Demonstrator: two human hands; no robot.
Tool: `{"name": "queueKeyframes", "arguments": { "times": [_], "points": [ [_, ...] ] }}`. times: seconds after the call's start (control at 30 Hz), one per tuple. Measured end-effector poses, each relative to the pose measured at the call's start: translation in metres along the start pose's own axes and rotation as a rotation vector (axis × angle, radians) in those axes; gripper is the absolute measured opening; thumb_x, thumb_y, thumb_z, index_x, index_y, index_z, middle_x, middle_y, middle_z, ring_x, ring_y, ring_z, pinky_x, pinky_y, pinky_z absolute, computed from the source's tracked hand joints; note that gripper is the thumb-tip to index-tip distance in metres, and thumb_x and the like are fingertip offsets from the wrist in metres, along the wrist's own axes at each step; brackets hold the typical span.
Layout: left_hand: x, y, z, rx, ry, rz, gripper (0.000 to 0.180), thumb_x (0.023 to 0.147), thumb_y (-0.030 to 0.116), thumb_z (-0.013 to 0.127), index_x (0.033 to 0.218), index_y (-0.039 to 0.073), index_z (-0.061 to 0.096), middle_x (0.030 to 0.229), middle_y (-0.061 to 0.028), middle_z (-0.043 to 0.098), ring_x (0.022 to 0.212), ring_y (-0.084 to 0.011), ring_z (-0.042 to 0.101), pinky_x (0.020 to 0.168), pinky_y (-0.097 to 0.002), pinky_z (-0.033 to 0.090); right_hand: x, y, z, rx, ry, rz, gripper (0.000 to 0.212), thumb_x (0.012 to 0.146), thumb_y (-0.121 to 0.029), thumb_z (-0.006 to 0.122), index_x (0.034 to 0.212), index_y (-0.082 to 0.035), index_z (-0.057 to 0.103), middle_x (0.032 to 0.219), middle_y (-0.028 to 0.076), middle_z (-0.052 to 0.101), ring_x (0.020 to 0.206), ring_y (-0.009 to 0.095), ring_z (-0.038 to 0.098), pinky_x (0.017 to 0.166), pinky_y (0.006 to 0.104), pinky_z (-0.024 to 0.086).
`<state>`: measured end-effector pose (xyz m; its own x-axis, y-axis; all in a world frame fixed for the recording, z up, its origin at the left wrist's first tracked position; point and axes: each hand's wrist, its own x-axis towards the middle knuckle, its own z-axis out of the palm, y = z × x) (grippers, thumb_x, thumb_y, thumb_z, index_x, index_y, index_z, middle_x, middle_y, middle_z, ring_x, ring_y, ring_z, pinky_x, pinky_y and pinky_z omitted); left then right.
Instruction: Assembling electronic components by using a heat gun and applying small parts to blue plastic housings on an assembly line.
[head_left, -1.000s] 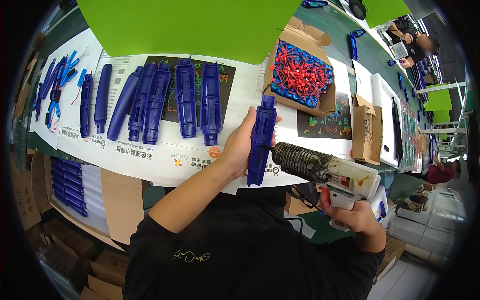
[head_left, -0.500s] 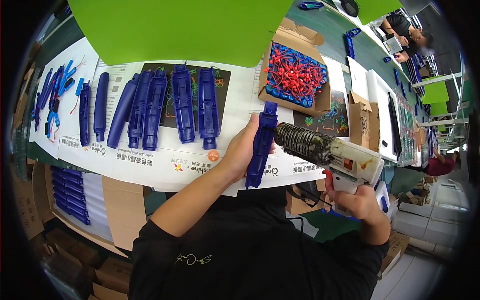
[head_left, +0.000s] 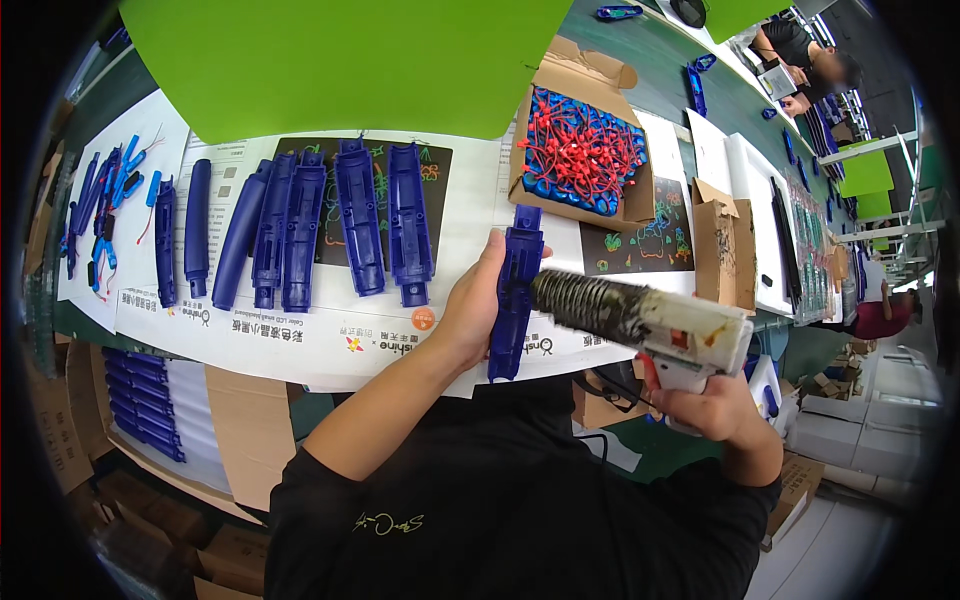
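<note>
My left hand holds a dark blue plastic shell half upright, hollow side showing, its thumb along the left edge and its other fingers mostly hidden behind. My right hand is wrapped round the handle of a white, stained glue gun with a red trigger. The gun's dark, ribbed nozzle reaches left to the shell's middle; whether it touches cannot be made out. Left of my hands, several more blue shell halves lie in a row on white printed sheets.
Beyond my hands stands an open cardboard box of blue cells with red leads. Loose blue cells lie far left. A green panel rises at the back. Below left, a carton holds stacked shells. A co-worker sits far right.
The glue gun has shifted a little left and down, its nozzle now over the shell's edge. My left hand still holds the shell, and the whole view has tilted slightly.
</note>
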<state>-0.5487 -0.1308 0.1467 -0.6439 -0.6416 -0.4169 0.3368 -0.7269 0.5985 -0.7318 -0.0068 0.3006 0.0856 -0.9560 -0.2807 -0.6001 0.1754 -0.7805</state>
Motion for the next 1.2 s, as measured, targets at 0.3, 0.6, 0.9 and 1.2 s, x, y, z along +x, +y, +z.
{"name": "queueKeyframes", "arguments": {
  "times": [0.3,0.6,0.9,1.2],
  "points": [
    [-0.001,0.000,0.001,0.027,-0.010,0.000,0.059,0.098,0.049,0.022,0.116,0.002,0.054,0.091,-0.0058,0.062,0.073,-0.0122,0.056,0.072,-0.0272,0.047,0.002,0.007,-0.007,-0.269,-0.009,-0.254,0.042,0.067,0.007,0.058,0.109,0.004,0.052,0.095,0.010,0.058,0.083,0.017,0.057,0.075,0.0297,0.047],
    [0.001,-0.001,0.000,0.045,0.017,-0.018,0.060,0.098,0.050,0.023,0.117,0.003,0.054,0.090,-0.0056,0.062,0.072,-0.0127,0.056,0.071,-0.0269,0.047,0.010,-0.014,-0.005,0.250,0.035,0.246,0.042,0.068,0.006,0.055,0.110,0.003,0.051,0.092,0.007,0.058,0.081,0.014,0.056,0.072,0.0286,0.047],
    [-0.002,-0.004,0.001,0.034,0.046,-0.003,0.056,0.096,0.052,0.030,0.101,0.004,0.056,0.082,-0.0077,0.061,0.073,-0.0141,0.058,0.072,-0.0279,0.048,0.012,-0.013,-0.008,0.215,0.067,0.233,0.044,0.067,0.004,0.055,0.111,0.002,0.051,0.090,0.007,0.057,0.081,0.015,0.055,0.071,0.0283,0.046],
    [0.000,-0.003,0.002,0.068,0.112,-0.022,0.058,0.094,0.055,0.031,0.097,0.002,0.056,0.080,-0.0084,0.060,0.072,-0.0160,0.058,0.071,-0.0289,0.049,0.014,-0.014,-0.007,0.178,0.098,0.143,0.044,0.066,0.004,0.054,0.110,0.001,0.050,0.088,0.006,0.056,0.080,0.014,0.054,0.072,0.0280,0.045]
  ]
}}
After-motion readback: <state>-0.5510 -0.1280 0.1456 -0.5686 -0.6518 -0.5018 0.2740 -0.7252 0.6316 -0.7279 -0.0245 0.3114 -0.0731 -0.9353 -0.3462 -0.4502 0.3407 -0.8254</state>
